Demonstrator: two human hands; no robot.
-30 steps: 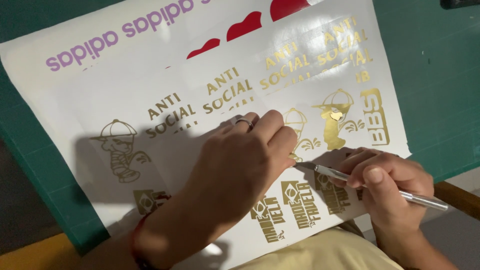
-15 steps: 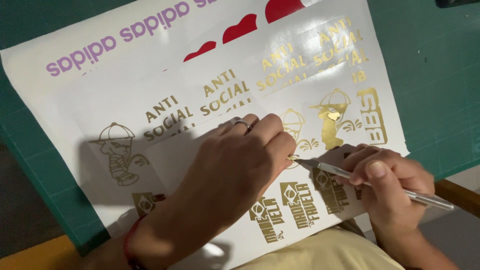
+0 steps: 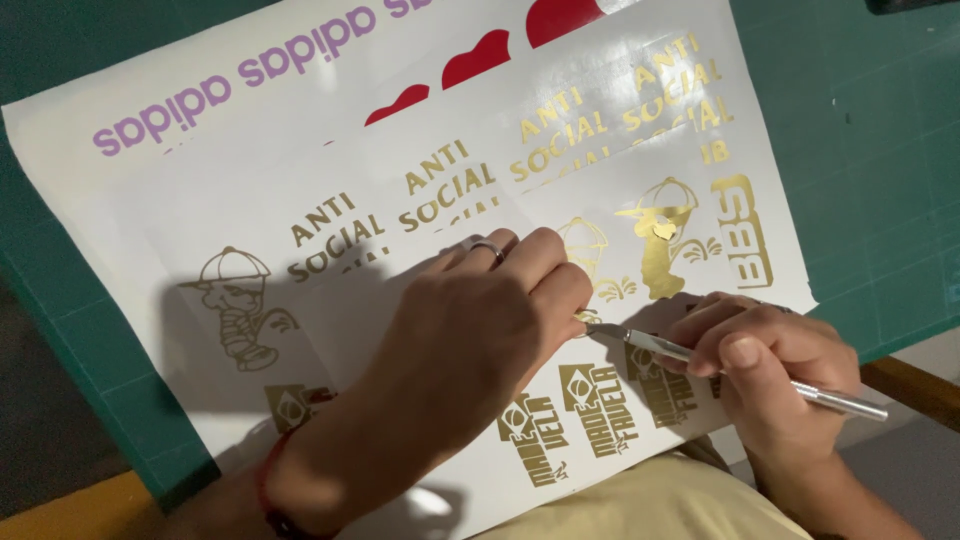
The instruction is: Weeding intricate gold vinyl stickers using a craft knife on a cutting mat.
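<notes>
**Craft knife working on a gold sticker sheet**

The left hand (image 3: 470,350) is covering a big part of the white sticker sheet (image 3: 600,150), so the gold figures under the palm are not showing. Its fingertips are pressing flat on the sheet, beside a small gold capped figure (image 3: 585,245) that is half hidden by the knuckles. This hand is grasping nothing; it is only lying on the sheet with the fingers bent a little. A ring (image 3: 489,247) is sitting on one finger and a red band (image 3: 268,480) on the wrist.

The right hand (image 3: 770,370) is closing its grip on a thin metal craft knife (image 3: 720,362), held like a pen. The knife is lying with its long axis almost level in the view, slightly lower at the back end. The blade is pointing toward the left hand, and its tip is meeting the sheet just beside the left fingertips. What the tip is cutting is too small to make out. The back end is sticking out behind the right hand, beyond the edge of the sheet.

The sheet is lying on a green cutting mat (image 3: 860,150). Its upper edge is cut off by the frame, with red shapes (image 3: 478,58) there only partly in view. A pale yellow cloth (image 3: 650,500) is showing below the sheet.
</notes>
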